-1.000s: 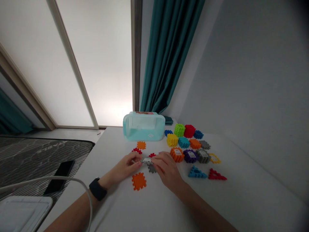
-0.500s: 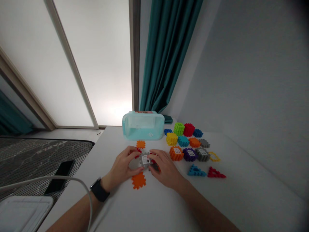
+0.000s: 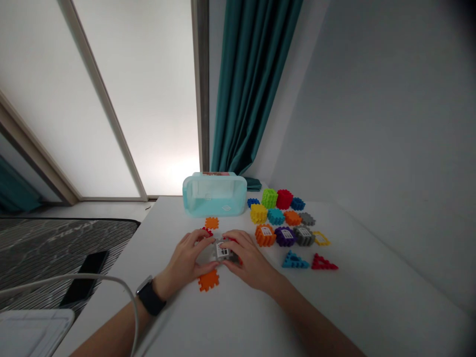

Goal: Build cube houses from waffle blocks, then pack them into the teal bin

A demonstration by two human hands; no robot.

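Observation:
Between my two hands is a grey toothed building tile [image 3: 222, 251] with a white window-like print on top. My left hand [image 3: 190, 255] grips its left side, thumb at the near edge and fingers at the far edge. On the other side my right hand [image 3: 247, 258] closes on it, hiding part of the grey piece. Bits of red pieces [image 3: 207, 231] show beyond my left fingertips and under my right fingers. An orange toothed tile [image 3: 208, 280] lies just in front of my left thumb, and a smaller-looking orange tile [image 3: 211, 223] lies beyond my hands.
A pale turquoise plastic bin [image 3: 214, 196] rests on its side at the table's back. Rows of toothed stacks stand to the right, among them an orange stack [image 3: 265, 235] and a purple one [image 3: 285, 236]. Nearer are blue [image 3: 295, 260] and red triangles [image 3: 324, 262]. A white cable [image 3: 111, 278] loops at left.
The whole view has shifted slightly, so things appear further left. Both hands stay on the grey tile, and its printed face now looks turned a little more upright.

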